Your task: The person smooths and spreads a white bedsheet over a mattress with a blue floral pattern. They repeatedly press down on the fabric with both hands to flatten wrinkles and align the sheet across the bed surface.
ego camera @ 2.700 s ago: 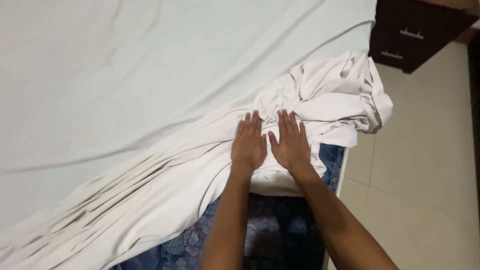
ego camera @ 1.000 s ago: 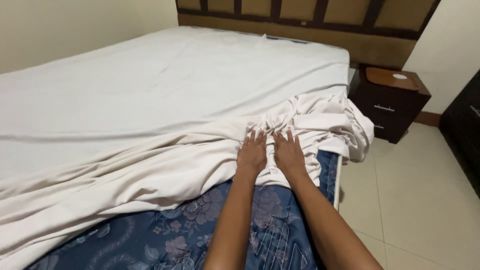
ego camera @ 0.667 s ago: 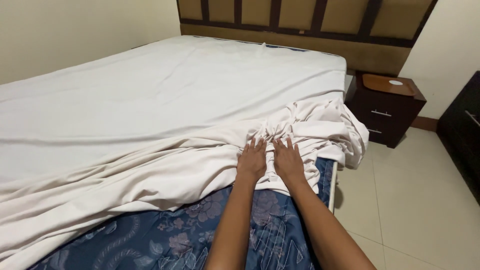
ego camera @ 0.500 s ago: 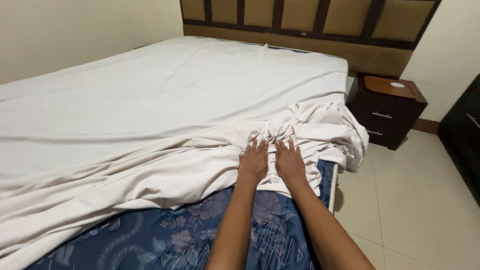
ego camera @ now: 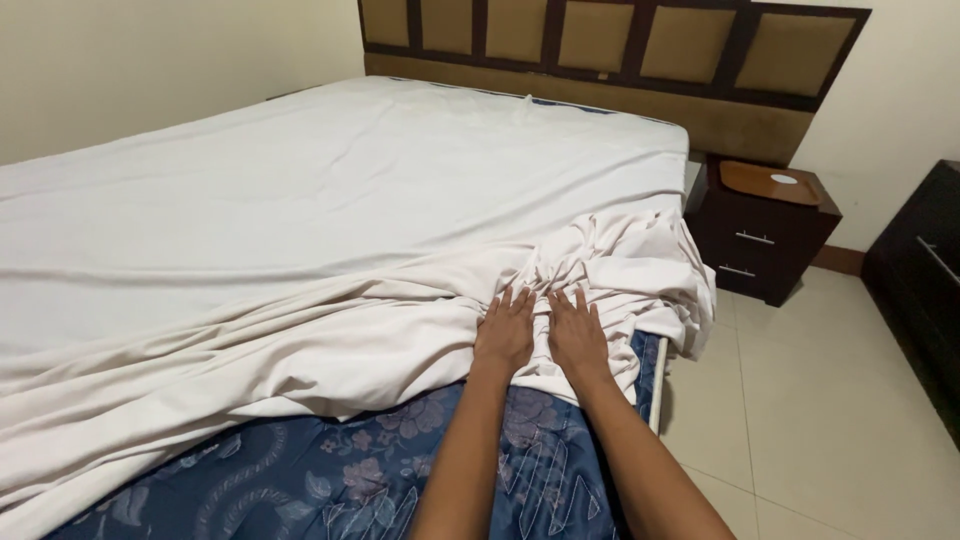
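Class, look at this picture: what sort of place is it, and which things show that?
Most likely a bedroom: a bed with a white sheet, a panelled headboard, and a dark bedside cabinet beside it.

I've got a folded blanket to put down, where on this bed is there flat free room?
The smooth sheet between the headboard and the bunched folds is free. The blue mattress strip at the near edge is bare too. It is crowded where the left hand and right hand press.
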